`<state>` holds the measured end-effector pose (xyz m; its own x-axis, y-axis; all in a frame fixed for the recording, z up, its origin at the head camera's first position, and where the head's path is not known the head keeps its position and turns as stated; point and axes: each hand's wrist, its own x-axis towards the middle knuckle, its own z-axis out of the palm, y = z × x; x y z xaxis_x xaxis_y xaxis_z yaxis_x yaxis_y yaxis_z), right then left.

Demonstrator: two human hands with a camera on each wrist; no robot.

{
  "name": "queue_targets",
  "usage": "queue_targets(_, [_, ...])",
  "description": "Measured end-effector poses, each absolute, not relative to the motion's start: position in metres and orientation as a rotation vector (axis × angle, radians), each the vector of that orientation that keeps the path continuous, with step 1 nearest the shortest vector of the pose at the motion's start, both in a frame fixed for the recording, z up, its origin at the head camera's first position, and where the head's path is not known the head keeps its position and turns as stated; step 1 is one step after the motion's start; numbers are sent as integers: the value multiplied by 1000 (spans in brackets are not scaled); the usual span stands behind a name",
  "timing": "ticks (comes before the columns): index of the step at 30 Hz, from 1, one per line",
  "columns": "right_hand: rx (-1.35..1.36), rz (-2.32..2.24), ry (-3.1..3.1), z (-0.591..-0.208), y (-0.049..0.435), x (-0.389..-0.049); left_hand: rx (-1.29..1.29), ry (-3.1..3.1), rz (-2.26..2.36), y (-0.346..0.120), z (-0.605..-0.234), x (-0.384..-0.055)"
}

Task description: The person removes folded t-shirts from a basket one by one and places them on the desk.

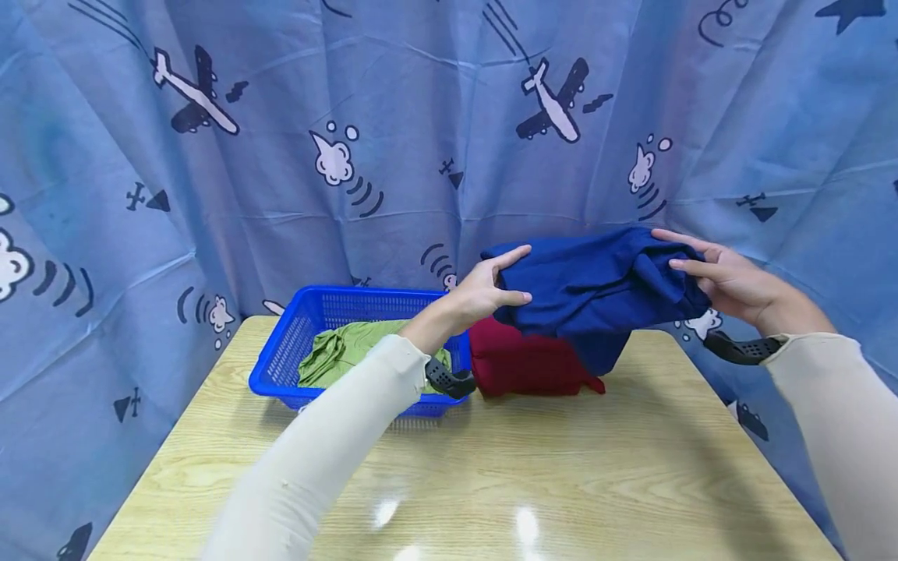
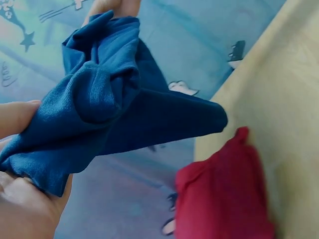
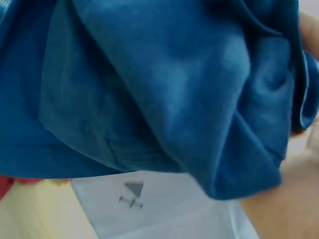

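A dark blue folded garment (image 1: 582, 284) is held in the air between both hands, above the back right of the table. My left hand (image 1: 479, 294) grips its left end, thumb on the near face. At the right end my right hand (image 1: 737, 284) pinches the cloth between thumb and fingers. One flap of the blue cloth (image 2: 164, 119) hangs down below the rest. Beneath it a red folded cloth (image 1: 526, 362) lies on the table, partly covered from view. In the right wrist view the blue cloth (image 3: 164, 89) fills most of the picture and hides most of the fingers.
A blue plastic basket (image 1: 270, 362) stands at the back left of the wooden table (image 1: 561, 467), right beside the red cloth. Inside it lies a green cloth (image 1: 358, 343), partly hidden by my left forearm. A blue patterned curtain (image 1: 393, 156) hangs behind the table.
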<state>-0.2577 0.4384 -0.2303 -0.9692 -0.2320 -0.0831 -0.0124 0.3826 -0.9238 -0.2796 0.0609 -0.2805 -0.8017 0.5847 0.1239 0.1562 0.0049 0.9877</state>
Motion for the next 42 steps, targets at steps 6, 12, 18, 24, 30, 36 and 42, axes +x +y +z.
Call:
queue_targets(6, [-202, -1565, 2418, -246, 466, -249, 727, 1885, 1864, 90, -308, -272])
queue_targets(12, [-240, -1525, 2406, -253, 490, -241, 686, 1887, 1879, 117, -323, -263])
queue_targets(18, [-182, -1509, 2404, -263, 516, -233, 686, 1975, 1819, 143, -341, -255])
queue_targets(24, [-119, -1439, 2467, -277, 533, -229, 714, 2058, 1776, 161, -359, -251])
queue_targets(30, [-27, -1428, 2478, -287, 551, -218, 695, 2045, 1736, 183, -372, -241])
queue_targets(36, [14, -1448, 2449, -301, 564, -208, 667, 2071, 1695, 198, -382, -234])
queue_targets(42, [-37, -1545, 2313, -319, 570, -207, 647, 2104, 1674, 203, -398, -230])
